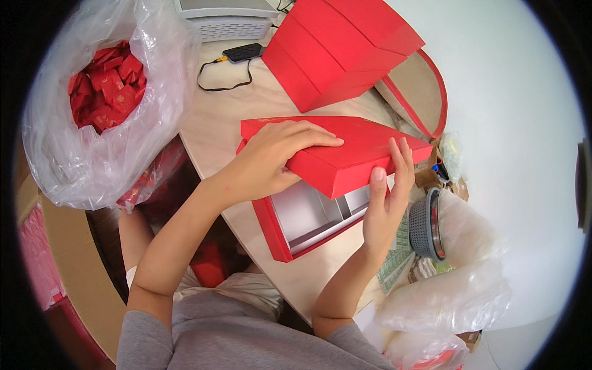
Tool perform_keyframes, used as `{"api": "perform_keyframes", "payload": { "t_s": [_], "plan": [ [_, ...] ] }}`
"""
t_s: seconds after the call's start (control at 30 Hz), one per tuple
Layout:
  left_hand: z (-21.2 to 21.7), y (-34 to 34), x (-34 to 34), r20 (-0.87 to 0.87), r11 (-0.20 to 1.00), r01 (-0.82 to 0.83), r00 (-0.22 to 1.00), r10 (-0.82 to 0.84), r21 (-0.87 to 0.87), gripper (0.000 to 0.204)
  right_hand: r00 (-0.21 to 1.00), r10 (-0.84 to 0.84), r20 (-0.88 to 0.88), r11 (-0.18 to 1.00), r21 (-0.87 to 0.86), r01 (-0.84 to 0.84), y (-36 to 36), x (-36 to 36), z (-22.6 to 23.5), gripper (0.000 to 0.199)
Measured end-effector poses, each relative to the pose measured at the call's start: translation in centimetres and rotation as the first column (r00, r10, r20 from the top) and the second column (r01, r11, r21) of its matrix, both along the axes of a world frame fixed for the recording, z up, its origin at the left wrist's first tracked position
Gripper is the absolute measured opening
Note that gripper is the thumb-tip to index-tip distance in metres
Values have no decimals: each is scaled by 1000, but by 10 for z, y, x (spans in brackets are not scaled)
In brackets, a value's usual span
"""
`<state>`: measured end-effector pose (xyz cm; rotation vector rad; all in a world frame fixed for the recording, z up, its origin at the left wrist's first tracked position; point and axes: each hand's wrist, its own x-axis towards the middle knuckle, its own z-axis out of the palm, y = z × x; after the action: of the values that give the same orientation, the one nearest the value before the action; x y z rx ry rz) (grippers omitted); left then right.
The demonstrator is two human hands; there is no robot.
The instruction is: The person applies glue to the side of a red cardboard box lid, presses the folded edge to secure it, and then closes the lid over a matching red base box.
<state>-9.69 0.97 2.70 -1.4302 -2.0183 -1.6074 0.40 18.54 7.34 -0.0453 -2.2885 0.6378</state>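
left hand: flat on top of the red lid, fingers spread, thumb under its near edge
right hand: fingers up against the lid's right front face, thumb on it, steadying
lid: tilted over the red tray, partly covering it; white compartments show below
handling: likely light, stiff card; smooth faces may slip, corners can dent; best held by opposite edges
around: tray on the tabletop; red boxes behind, bag of red packets left, grey basket right
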Motion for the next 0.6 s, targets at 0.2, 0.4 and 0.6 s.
{"api": "perform_keyframes", "payload": {
  "t_s": [0.2, 0.4, 0.6],
  "plan": [
    [-2, 2, -1, 63, 998, -39, 997, 36, 47, 58, 991, 136, -12, 991, 5, -136, -28, 1, -4, 56],
    [-4, 5, -5, 47, 996, -76, 996, 73, 55, 60, 986, 158, -55, 986, -44, -161, -35, -3, -12, 64],
    [-1, 4, -6, 54, 992, -120, 991, 119, 24, 59, 979, 193, -61, 981, -21, -194, -37, -5, -13, 75]
  ]
}}
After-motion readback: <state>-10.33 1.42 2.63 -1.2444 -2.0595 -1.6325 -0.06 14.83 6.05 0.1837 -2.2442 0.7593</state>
